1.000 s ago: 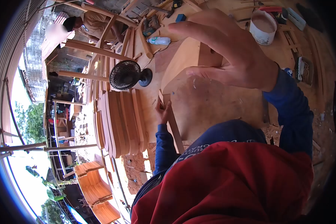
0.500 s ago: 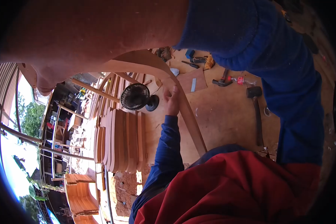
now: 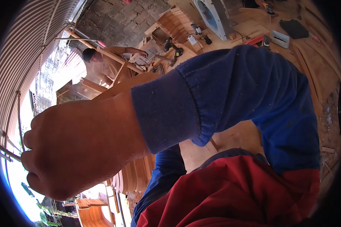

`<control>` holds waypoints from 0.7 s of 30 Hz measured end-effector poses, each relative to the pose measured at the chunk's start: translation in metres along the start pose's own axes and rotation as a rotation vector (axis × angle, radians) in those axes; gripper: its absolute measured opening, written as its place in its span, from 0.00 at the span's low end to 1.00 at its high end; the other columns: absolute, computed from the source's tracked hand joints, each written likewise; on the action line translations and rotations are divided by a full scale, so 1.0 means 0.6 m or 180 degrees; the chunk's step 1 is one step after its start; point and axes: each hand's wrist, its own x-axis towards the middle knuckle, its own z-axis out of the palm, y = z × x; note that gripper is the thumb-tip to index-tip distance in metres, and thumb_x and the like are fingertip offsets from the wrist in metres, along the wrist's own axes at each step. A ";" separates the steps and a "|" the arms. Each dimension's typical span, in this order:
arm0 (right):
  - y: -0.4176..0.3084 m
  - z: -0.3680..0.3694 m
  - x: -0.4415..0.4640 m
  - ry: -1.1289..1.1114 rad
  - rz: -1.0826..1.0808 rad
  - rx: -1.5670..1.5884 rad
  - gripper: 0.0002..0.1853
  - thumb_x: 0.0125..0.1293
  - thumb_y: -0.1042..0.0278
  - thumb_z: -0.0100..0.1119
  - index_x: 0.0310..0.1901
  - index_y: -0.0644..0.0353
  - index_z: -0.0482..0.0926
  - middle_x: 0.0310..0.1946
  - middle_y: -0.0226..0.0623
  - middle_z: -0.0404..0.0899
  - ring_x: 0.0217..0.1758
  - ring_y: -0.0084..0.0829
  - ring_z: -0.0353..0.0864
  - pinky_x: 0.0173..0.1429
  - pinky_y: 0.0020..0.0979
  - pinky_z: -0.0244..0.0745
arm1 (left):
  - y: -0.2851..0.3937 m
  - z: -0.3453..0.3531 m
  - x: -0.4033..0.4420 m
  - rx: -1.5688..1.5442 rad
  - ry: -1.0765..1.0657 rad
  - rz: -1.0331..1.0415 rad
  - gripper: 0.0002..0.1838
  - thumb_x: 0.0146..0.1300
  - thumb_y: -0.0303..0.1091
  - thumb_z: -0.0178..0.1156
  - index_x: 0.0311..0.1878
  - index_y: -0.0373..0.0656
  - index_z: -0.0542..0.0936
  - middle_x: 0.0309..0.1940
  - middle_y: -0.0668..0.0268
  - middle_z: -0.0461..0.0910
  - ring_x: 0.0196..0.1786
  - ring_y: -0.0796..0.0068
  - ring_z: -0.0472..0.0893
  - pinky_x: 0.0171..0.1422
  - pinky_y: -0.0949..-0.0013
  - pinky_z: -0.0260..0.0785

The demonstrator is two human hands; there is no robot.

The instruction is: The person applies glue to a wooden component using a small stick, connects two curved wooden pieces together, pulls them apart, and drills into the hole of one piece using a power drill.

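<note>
My right hand fills the left foreground, back towards the camera and fingers curled closed. Whatever it grips is hidden under the palm. Behind its wrist shows part of a curved wooden piece; contact with the hand cannot be made out. My right sleeve crosses the middle of the view. Only the blue sleeve of my left arm shows below it; my left hand is hidden behind the right forearm.
Another person leans over wooden frames at the upper left. Drills, a white tray and a large fan lie or stand beyond my arm. Stacked curved boards are below my right hand, and a wooden chair part is lower left.
My right hand has gone from open at the upper right to closed at the left, close to the camera. My left hand, earlier on the wooden piece, is now covered. The view has shifted.
</note>
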 end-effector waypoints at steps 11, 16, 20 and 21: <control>-0.067 0.041 0.039 0.0223 -0.0343 0.0257 0.08 0.73 0.65 0.60 0.49 0.56 0.80 0.43 0.35 0.83 0.49 0.35 0.85 0.52 0.37 0.83 | 0.036 0.007 0.044 -0.0099 0.0116 0.0237 0.25 0.69 0.42 0.66 0.61 0.38 0.70 0.59 0.53 0.77 0.60 0.63 0.78 0.64 0.59 0.75; -0.130 0.053 0.022 0.0487 -0.0510 0.1013 0.08 0.76 0.67 0.56 0.54 0.51 0.76 0.47 0.31 0.80 0.51 0.33 0.82 0.54 0.35 0.82 | 0.037 0.018 0.063 -0.0121 0.0149 0.0270 0.27 0.67 0.43 0.67 0.60 0.38 0.68 0.59 0.50 0.75 0.61 0.60 0.78 0.66 0.56 0.75; -0.171 0.068 0.009 0.0486 -0.0309 0.0854 0.09 0.74 0.69 0.54 0.52 0.56 0.76 0.44 0.30 0.77 0.53 0.29 0.79 0.59 0.35 0.75 | 0.051 0.027 0.071 -0.0137 0.0215 0.0240 0.28 0.66 0.43 0.67 0.59 0.38 0.67 0.59 0.48 0.75 0.62 0.57 0.77 0.67 0.54 0.75; -0.170 0.046 0.003 0.0181 -0.0481 0.0748 0.11 0.74 0.69 0.53 0.56 0.57 0.76 0.48 0.31 0.78 0.55 0.30 0.78 0.63 0.37 0.72 | 0.063 0.029 0.069 -0.0185 0.0270 0.0119 0.28 0.65 0.43 0.67 0.58 0.38 0.66 0.58 0.48 0.75 0.61 0.57 0.78 0.65 0.55 0.76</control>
